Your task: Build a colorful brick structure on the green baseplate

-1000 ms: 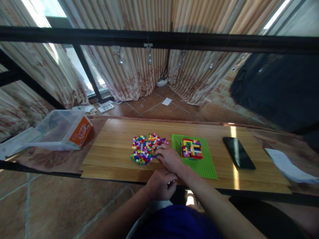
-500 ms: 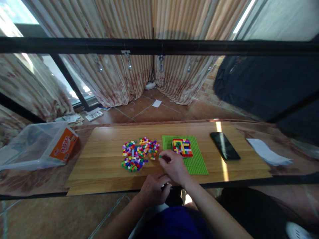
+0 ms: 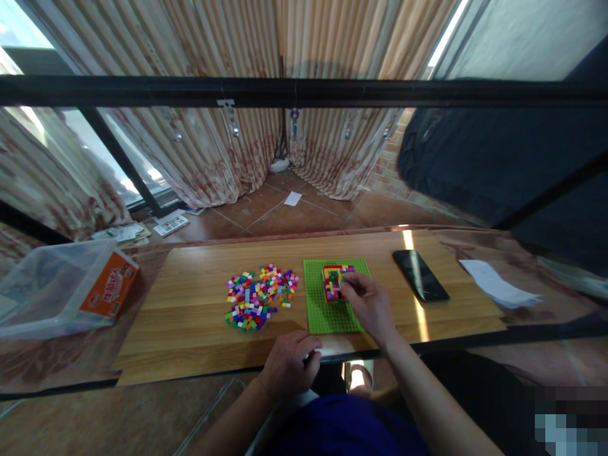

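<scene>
Wooden worktop (image 3: 180,342), green baseplate (image 3: 330,320) on it, brick block (image 3: 332,289) on the baseplate.
We note a clear box (image 3: 111,288) off the worktop's left end. Loose bricks (image 3: 259,310) lie heaped left of the baseplate. Left hand (image 3: 291,364) half-curled at the worktop's near edge; we cannot tell whether it holds anything. Right hand (image 3: 373,310) in from the near side, fingertips drawn together at the block's right part; we cannot tell whether anything sits between them. A dark phone (image 3: 420,277) lies right of the baseplate. Block sits toward the baseplate's far side.
</scene>
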{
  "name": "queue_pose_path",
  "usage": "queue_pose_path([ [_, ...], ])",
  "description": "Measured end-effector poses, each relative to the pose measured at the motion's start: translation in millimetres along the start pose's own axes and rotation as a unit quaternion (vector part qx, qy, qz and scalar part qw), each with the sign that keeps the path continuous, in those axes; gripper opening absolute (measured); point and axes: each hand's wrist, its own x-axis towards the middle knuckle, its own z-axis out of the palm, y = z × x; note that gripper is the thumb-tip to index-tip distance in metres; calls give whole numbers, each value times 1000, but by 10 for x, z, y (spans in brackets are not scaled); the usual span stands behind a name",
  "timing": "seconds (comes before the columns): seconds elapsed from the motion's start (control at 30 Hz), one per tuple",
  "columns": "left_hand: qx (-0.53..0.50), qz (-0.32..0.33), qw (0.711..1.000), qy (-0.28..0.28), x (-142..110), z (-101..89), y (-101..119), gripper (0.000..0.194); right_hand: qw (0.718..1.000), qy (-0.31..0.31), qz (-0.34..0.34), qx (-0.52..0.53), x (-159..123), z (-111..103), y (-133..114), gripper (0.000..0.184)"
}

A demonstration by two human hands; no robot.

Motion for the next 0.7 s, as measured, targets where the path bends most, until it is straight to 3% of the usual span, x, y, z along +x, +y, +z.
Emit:
queue_pose_path([
  [0.2,0,9,1000,4,9,-15,16,10,998,-9,-26,-49,101,-36,69,27],
  [0.5,0,4,1000,-2,11,-1,0,10,984,-33,-76,-157,131,-67,102,21],
  [0.7,5,0,1000,-13,8,-13,15,10,968,-10,-161,-190,259,26,186,15],
])
